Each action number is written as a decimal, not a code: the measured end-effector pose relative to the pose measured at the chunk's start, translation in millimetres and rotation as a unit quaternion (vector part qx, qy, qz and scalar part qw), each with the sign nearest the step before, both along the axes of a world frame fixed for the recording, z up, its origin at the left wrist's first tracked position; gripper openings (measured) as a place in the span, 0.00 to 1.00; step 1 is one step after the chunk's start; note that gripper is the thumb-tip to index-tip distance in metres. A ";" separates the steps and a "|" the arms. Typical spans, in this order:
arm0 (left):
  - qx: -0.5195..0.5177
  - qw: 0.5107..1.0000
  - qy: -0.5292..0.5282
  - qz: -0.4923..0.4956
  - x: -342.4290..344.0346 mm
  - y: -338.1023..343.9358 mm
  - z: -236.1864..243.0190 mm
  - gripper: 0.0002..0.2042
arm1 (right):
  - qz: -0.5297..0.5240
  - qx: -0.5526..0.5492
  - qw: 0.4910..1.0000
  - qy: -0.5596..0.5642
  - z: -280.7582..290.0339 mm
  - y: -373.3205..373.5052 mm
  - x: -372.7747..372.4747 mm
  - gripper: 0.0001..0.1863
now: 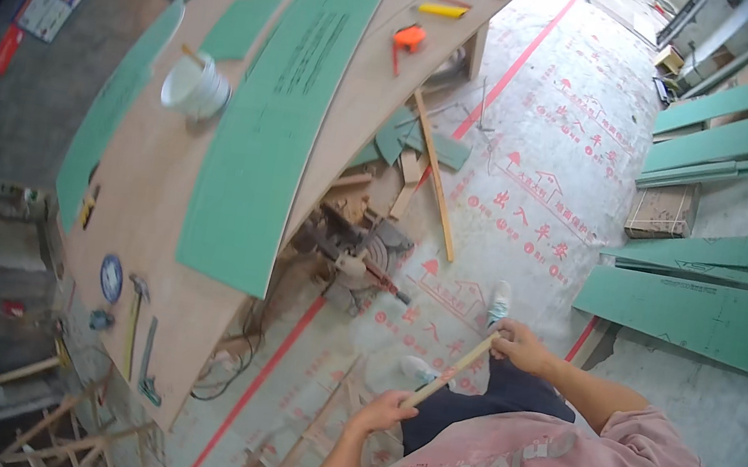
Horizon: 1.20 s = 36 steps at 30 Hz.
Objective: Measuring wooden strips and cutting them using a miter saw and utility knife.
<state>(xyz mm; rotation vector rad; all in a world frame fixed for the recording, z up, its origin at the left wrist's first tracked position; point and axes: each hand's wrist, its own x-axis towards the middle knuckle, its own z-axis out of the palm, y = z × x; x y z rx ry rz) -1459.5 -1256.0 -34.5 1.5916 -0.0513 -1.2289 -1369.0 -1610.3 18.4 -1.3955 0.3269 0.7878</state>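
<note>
Farthest left in the view, a long green board with a curved outer edge lies between nine and ten o'clock on a broad, tan wooden worktop. At eight o'clock, near the worktop's lower end, a round blue disc sits just beside a hammer with a yellowish handle and metal head. A white plastic bucket stands at ten o'clock, a brown stick rising out of it. Just to its right, a large green panel with dark print stretches along the worktop.

Past the worktop's edge, near the middle of the view, a dark metal saw with a round base sits low among wood scraps; an orange tool lies on the worktop at twelve o'clock.

The person's left hand, at six o'clock, is closed around the lower end of a narrow, straight, pale wooden strip. From that hand the strip runs up toward one or two o'clock — in front of the dark trousers — to the right hand, at four o'clock, whose fingers are clamped about its upper end. The strip therefore spans the gap between both hands, touching each.

Farther right are a brown carton at two o'clock and flat green panels at three.
</note>
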 end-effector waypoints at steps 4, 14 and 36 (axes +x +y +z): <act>-0.032 0.998 -0.033 -0.032 83.8 -81.0 58.4 0.20 | -0.088 -0.065 0.993 -0.045 15.7 -81.1 43.8 0.09; -0.001 0.990 -0.118 -0.081 287.3 -311.6 79.7 0.11 | -0.195 -0.131 0.962 -0.141 10.5 -312.1 202.7 0.13; -0.043 0.985 -0.136 0.099 602.7 -456.3 138.1 0.15 | -0.313 -0.146 0.900 -0.265 67.7 -422.7 577.2 0.14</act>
